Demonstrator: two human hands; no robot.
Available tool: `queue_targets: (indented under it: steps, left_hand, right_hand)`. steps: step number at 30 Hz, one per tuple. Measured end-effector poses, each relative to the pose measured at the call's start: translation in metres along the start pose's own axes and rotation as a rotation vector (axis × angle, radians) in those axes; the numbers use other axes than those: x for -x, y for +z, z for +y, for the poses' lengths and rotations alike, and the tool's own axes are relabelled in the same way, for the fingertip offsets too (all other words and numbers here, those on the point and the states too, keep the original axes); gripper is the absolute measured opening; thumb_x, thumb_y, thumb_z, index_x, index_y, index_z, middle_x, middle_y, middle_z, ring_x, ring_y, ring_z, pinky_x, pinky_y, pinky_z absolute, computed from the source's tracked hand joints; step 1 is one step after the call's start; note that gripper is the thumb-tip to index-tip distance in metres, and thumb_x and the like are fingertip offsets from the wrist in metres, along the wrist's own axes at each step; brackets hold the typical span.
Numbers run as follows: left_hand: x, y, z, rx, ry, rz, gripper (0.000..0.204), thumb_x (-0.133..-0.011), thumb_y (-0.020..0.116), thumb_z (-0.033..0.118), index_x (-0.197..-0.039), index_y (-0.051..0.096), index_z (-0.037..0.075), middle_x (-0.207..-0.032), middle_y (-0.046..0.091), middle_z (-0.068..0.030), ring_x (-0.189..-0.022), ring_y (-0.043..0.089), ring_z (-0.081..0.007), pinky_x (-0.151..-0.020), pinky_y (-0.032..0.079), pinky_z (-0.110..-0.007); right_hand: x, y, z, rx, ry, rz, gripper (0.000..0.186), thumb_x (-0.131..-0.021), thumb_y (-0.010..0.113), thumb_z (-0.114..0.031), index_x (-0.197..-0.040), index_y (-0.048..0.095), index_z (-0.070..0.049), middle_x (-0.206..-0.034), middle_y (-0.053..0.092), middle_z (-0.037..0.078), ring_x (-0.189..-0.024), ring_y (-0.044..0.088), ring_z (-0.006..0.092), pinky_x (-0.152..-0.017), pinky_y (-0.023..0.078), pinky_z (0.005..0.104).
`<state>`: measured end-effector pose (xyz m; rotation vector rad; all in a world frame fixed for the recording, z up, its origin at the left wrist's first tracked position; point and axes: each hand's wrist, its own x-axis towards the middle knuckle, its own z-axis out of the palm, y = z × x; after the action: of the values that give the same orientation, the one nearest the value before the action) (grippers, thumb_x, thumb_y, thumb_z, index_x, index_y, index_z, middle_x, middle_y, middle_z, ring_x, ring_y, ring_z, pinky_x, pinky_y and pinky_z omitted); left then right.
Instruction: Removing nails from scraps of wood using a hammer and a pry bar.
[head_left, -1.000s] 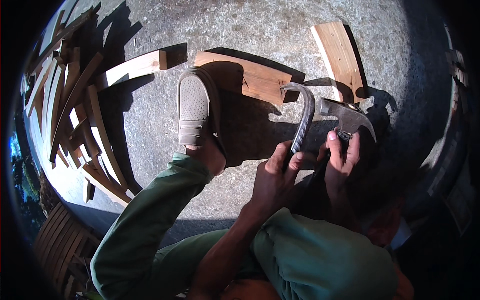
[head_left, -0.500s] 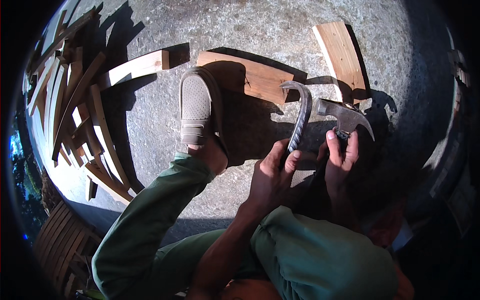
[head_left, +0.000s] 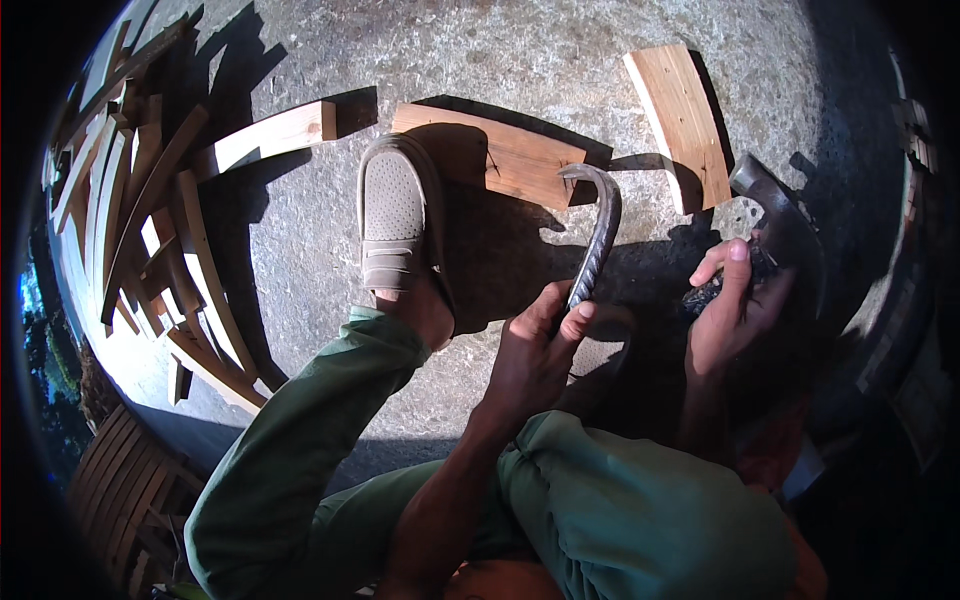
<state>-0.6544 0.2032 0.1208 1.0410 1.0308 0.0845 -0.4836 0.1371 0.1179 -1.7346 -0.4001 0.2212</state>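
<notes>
A ribbed steel pry bar [head_left: 599, 238] with a hooked tip stands up out of my left hand [head_left: 532, 350], whose fingers and thumb are wrapped round it. Its hook lies over the right end of a reddish-brown board [head_left: 535, 168] in this view; whether they touch I cannot tell. Thin dark nails seem to stick out of that board. Off to the right, my right hand [head_left: 728, 318] is closed round the handle of a claw hammer [head_left: 782, 215], its head tilted away and partly in shadow. The handle's lower part is hard to make out.
My left shoe [head_left: 398, 210] rests against the brown board's left end. A paler board [head_left: 690, 125] lies at the far right, and a light block [head_left: 272, 138] at the left. Beyond it is a heap of wood strips [head_left: 150, 220]. Slatted wood [head_left: 125, 475] stands lower left.
My right hand has swung the hammer rightward, away from the pry bar, and the hammer head has turned. My left hand and the pry bar have barely shifted.
</notes>
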Motion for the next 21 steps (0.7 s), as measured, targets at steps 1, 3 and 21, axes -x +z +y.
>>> queue_targets:
  steps: [1, 3, 21]
  left_hand:
    - [0.002, -0.002, 0.001, 0.017, -0.010, 0.005, 0.030, -0.101, 0.059, 0.031, -0.113, 0.060, 0.003, -0.069, 0.045, 0.0082, -0.060, 0.037, -0.0006, -0.053, 0.032, -0.020]
    - [0.000, -0.002, -0.001, 0.045, -0.015, 0.001, 0.031, -0.101, 0.059, 0.031, -0.112, 0.060, 0.003, -0.069, 0.045, 0.0085, -0.061, 0.037, -0.0006, -0.053, 0.032, -0.020]
    - [-0.006, 0.021, -0.001, 0.106, 0.023, 0.089, 0.029, -0.101, 0.060, 0.031, -0.108, 0.060, 0.003, -0.066, 0.043, 0.0075, -0.055, 0.035, -0.0003, -0.047, 0.028, -0.020]
  right_hand:
    - [-0.004, -0.001, -0.003, 0.003, -0.080, 0.035, 0.027, -0.100, 0.051, -0.007, -0.125, 0.043, 0.002, -0.070, 0.053, 0.004, -0.056, 0.048, 0.0101, -0.055, 0.042, 0.0253]
    - [-0.006, -0.003, -0.008, -0.034, -0.077, 0.173, 0.032, -0.102, 0.047, -0.007, -0.130, 0.037, 0.003, -0.066, 0.051, 0.003, -0.057, 0.048, 0.0107, -0.059, 0.045, 0.0265]
    - [-0.008, -0.001, -0.040, -0.012, 0.095, -0.078, 0.018, -0.100, 0.053, -0.010, -0.113, 0.049, 0.001, -0.066, 0.049, 0.004, -0.053, 0.046, 0.0106, -0.054, 0.040, 0.0262]
